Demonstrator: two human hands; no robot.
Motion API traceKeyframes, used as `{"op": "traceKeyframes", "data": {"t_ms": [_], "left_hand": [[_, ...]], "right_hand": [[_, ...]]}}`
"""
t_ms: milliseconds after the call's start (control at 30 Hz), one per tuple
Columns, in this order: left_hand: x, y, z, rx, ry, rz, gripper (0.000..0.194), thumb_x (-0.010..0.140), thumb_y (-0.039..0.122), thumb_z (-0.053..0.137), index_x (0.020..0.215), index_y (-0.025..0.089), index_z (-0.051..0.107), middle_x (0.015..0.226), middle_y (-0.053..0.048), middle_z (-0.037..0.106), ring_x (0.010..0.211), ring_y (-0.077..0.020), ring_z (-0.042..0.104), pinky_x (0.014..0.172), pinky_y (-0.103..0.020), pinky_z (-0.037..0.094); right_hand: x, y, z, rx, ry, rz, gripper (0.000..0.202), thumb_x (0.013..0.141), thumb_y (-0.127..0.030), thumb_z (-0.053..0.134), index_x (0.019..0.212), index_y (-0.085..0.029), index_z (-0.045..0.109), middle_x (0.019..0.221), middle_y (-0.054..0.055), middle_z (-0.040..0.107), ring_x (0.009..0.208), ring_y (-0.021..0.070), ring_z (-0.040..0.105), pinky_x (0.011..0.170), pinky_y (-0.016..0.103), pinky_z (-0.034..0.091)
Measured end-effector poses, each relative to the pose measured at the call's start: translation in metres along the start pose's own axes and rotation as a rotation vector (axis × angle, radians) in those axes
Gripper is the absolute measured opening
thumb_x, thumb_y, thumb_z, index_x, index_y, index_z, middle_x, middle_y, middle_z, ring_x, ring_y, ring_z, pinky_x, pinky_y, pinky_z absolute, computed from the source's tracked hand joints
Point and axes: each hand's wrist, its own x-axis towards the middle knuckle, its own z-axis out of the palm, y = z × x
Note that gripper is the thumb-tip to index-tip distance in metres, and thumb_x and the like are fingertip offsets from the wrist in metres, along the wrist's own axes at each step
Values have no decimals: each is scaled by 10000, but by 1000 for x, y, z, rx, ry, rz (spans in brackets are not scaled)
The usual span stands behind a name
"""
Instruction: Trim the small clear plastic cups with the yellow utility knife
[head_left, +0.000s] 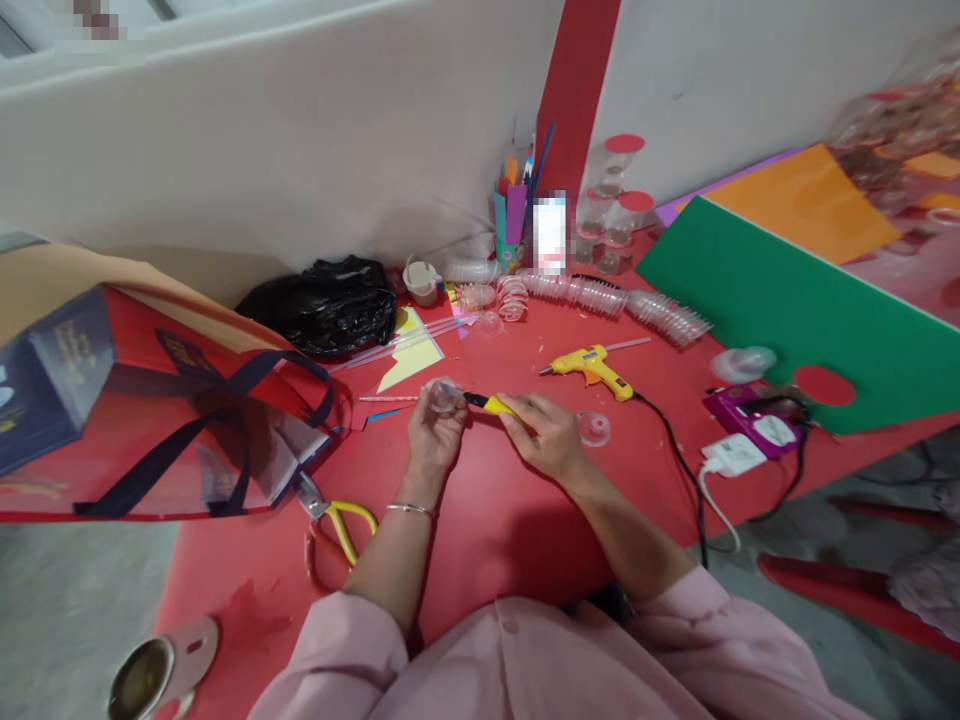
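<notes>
My left hand [439,425] is closed around a small clear plastic cup [445,396] in front of me, above the red table. In my right hand [546,440] is a slim tool with a yellow handle and a black front part [491,404]. Its front end reaches to the cup; the tip is too small to make out, so I cannot tell whether it touches. Just right of my right hand lies a clear plastic lid [594,429]. Farther right, a yellow hot glue gun [592,370] rests on its side.
Stacked clear cups [600,296] curve along the back, near a lit phone [550,232]. Yellow-handled cutters [339,530] and a large bag [165,400] occupy the left. A mug [199,650] stands front left. At right are a purple power strip [757,420] and a green sheet [795,310].
</notes>
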Motion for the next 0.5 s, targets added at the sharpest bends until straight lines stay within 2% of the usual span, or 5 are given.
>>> {"op": "traceKeyframes", "data": {"t_ms": [233, 367, 500], "left_hand": [[2, 3, -2, -45, 28, 30, 232, 945, 401, 671, 1030, 194, 731, 897, -55, 761, 740, -157, 704, 666, -265, 553], [-2, -3, 0, 29, -38, -7, 246, 881, 312, 753, 1093, 190, 725, 988, -59, 751, 850, -176, 722, 711, -282, 578], [-7, -8, 2, 100, -99, -27, 295, 837, 227, 796, 1121, 201, 720, 995, -42, 735, 823, -145, 698, 799, -311, 607]], "right_hand": [[0, 2, -1, -16, 39, 26, 324, 984, -297, 641, 1299, -282, 715, 1122, 54, 782, 956, 186, 739, 890, 335, 605], [-1, 2, -1, 25, 78, 50, 350, 992, -275, 629, 1336, -274, 692, 1170, 62, 770, 984, 189, 737, 903, 345, 608], [-1, 2, 0, 29, 42, 42, 348, 1000, -289, 618, 1341, -282, 689, 1158, 60, 772, 977, 185, 735, 897, 340, 607]]}}
